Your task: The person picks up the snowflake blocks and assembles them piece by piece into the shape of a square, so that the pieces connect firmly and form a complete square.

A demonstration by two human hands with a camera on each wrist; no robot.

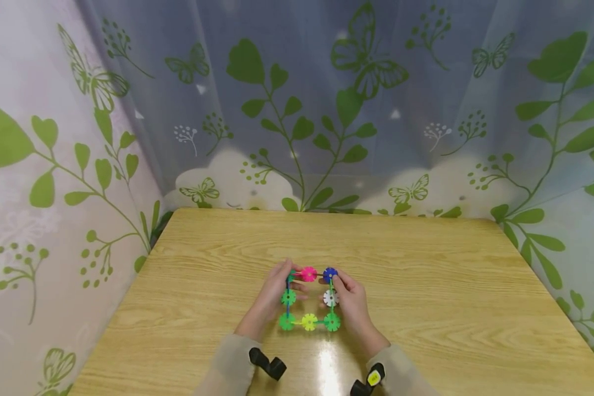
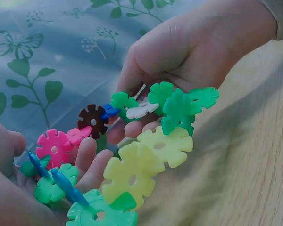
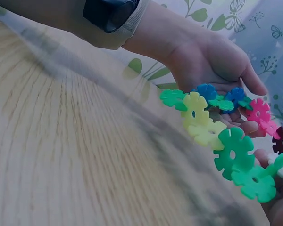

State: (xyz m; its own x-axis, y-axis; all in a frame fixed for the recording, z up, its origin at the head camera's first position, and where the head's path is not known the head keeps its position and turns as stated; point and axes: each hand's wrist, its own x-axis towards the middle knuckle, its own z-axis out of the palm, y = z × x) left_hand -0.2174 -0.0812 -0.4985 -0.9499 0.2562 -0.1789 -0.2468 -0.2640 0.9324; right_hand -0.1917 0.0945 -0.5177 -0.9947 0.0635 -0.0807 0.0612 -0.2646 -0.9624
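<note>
Both hands hold a square ring of linked plastic snowflake discs over the wooden table. At its far left corner, my left hand (image 1: pixel 271 297) grips the ring, some fingers passing behind the discs. My right hand (image 1: pixel 355 301) pinches the far right corner at a blue disc (image 1: pixel 329 274). A pink disc (image 1: pixel 309 274) lies on the far side, beside a brown disc (image 2: pixel 92 121). Along the near side run a yellow disc (image 1: pixel 309 322) and green corner discs, one green disc (image 3: pixel 233 153) large in the right wrist view. A white disc (image 1: pixel 330 298) sits by the right palm.
The wooden table (image 1: pixel 203 247) reaches back to a curtain (image 1: pixel 307 165) printed with green leaves and butterflies. More printed cloth (image 1: pixel 54 220) hangs along the left. Black straps with small devices (image 1: pixel 267 364) circle both wrists over beige sleeves.
</note>
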